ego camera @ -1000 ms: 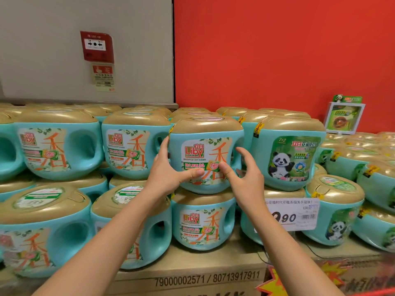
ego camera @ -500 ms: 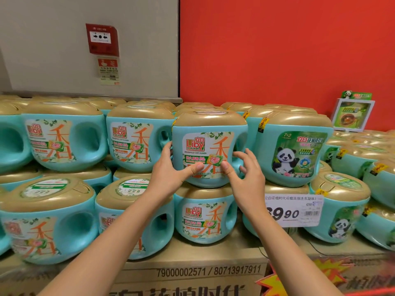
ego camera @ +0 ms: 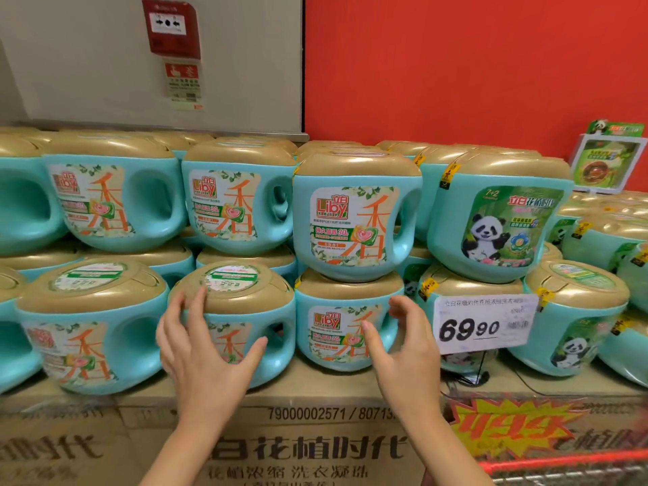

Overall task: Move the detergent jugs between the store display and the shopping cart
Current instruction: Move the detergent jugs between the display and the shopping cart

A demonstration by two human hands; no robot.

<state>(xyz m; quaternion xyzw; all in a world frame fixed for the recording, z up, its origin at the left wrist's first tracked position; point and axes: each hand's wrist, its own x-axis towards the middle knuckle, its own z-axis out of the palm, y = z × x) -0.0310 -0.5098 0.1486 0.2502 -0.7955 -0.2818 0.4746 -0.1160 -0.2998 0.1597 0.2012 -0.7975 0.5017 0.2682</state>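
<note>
Teal detergent jugs with gold lids stand stacked two tiers high on printed cardboard cartons [ego camera: 315, 433] against a grey and red wall [ego camera: 473, 64]. In the middle of the far tier, the upper Liby jug [ego camera: 354, 219] sits upright on the lid of the lower Liby jug [ego camera: 336, 331], label facing forward and handle to the right. No hand touches it.

The left hand [ego camera: 207, 349] is spread wide with its fingers [ego camera: 200, 303] straight. It lies in front of the front-left jug [ego camera: 245, 303], fingertips over the edge of the gold lid and thumb stretched right across the teal body. It grasps nothing, and whether it actually touches the jug cannot be told.

The right hand [ego camera: 403, 352] is loosely cupped, its thumb in front of the lower Liby jug's label and its fingers curved near that jug's right side. It holds nothing.

Just right of it hangs a white price tag [ego camera: 484, 322] reading 69.90, with a panda jug [ego camera: 498, 222] above it. A red fire alarm box [ego camera: 170, 26] is mounted on the grey wall at far left. A red rim [ego camera: 561, 463] with wire mesh shows at the near right corner.
</note>
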